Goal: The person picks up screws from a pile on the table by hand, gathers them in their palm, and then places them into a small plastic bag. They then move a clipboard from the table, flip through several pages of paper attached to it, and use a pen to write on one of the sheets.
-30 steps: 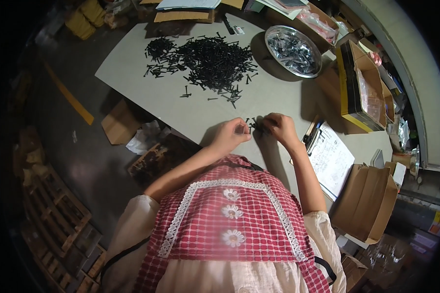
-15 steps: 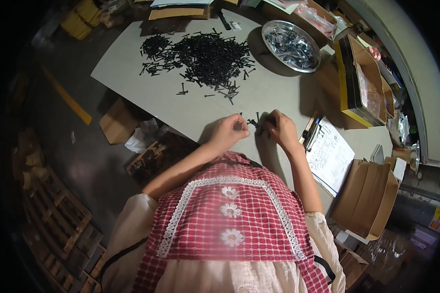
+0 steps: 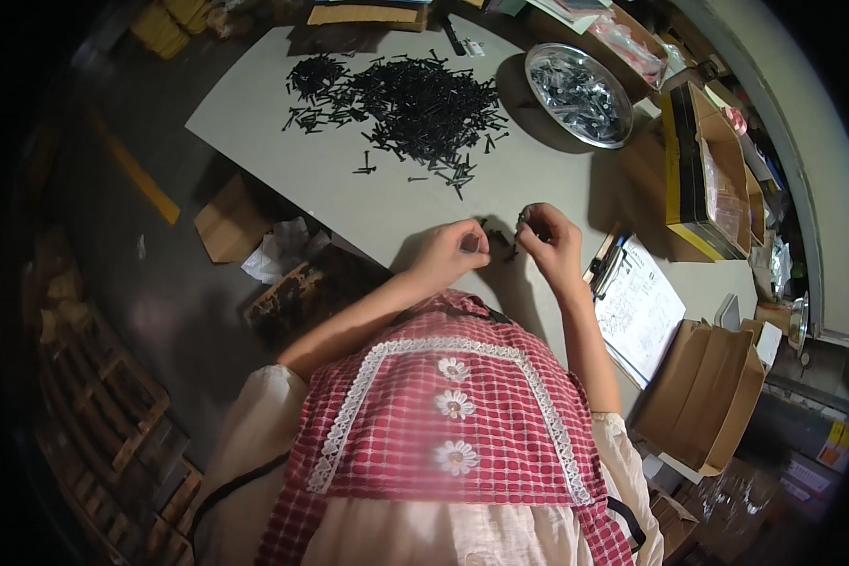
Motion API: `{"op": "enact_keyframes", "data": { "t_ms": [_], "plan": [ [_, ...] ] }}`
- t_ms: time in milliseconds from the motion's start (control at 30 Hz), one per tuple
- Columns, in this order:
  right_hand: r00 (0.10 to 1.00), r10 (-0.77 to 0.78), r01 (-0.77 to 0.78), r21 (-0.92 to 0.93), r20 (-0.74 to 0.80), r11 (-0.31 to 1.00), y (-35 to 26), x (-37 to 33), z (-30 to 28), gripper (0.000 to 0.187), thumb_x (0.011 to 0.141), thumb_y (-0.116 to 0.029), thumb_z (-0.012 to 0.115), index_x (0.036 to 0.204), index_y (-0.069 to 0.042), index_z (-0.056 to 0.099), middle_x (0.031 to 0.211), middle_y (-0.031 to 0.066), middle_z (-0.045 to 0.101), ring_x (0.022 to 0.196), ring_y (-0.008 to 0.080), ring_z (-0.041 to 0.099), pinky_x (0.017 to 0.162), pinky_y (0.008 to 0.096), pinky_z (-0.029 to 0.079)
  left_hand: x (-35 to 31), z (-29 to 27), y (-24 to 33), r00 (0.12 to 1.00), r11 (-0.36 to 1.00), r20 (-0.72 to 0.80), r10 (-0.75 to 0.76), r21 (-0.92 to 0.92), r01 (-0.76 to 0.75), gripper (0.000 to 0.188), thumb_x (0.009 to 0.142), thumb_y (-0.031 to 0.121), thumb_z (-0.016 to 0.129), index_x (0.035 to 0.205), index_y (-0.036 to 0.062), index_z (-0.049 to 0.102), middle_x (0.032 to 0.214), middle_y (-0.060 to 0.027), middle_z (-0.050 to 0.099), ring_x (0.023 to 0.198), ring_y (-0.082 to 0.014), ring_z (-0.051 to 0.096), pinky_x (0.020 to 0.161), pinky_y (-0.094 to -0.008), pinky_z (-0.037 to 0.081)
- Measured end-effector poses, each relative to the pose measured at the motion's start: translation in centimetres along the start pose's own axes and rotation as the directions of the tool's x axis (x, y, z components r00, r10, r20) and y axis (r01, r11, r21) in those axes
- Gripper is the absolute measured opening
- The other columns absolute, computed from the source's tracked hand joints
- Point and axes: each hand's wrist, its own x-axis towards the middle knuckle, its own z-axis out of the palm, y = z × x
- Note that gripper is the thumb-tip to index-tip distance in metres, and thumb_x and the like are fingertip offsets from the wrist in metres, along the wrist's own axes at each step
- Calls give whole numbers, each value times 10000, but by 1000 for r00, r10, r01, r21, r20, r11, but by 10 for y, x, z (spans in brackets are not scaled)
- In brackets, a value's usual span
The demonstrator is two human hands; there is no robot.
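A big heap of black screws [image 3: 424,104] is spread over the far part of the pale table [image 3: 283,189]. Near the table's close edge, my left hand [image 3: 451,255] is curled with thumb and forefinger together; what sits in its fingers is hidden. My right hand [image 3: 551,243] is a short way to the right, pinching black screws at its fingertips. Between the two hands lie a few loose black screws [image 3: 507,247], partly covered by shadow and fingers.
A round metal bowl [image 3: 623,132] of small clear bags stands at the far right. Nearer are an open black-and-yellow carton [image 3: 684,179], a clipboard with paper [image 3: 640,307] and a brown cardboard box [image 3: 698,387]. Wooden pallets [image 3: 104,396] lie on the floor at left.
My right hand has lifted slightly and turned, with screws at its fingertips. Fewer loose screws show between the hands. The whole view has shifted a little.
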Motion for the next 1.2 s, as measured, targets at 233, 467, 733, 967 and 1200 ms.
{"op": "enact_keyframes", "data": {
  "t_ms": [233,467,733,967,1200],
  "plan": [
    [843,-490,529,-173,223,831,-33,-8,30,212,832,20,665,1043,7,669,887,87,662,713,142,631,580,256,469,-1,7,-4,996,982,-87,13,-189,-30,129,801,43,711,905,16,641,822,-65,684,774,-155,646,743,-303,513],
    [993,-39,-7,-377,-112,926,-5,-12,-28,309,851,-26,685,1160,-39,671,993,95,665,723,186,622,661,304,499,0,0,-3,1000,997,10,28,-67,-28,130,823,60,742,869,42,622,819,3,654,788,-83,584,748,-254,477],
    [993,-96,109,-841,68,530,35,-26,-29,292,779,-54,641,1070,-75,637,975,116,631,863,331,669,706,410,564,3,3,-9,998,992,-31,52,-113,-55,154,796,77,772,841,45,629,805,-7,679,791,-107,629,767,-268,500],
    [920,-267,388,-772,288,504,16,-24,-10,340,876,-88,589,1215,-71,574,978,132,653,861,334,669,709,402,557,1,2,-8,999,991,-30,30,-133,-34,143,827,75,749,879,42,619,829,6,648,797,-82,586,761,-254,472],
    [991,53,63,-770,125,635,16,-10,-9,385,816,-164,680,1138,-50,503,971,198,667,821,402,671,675,468,535,0,2,-4,999,995,-11,30,-96,-31,145,828,83,750,874,46,618,827,11,652,781,-73,580,750,-252,471]
  ]
}}
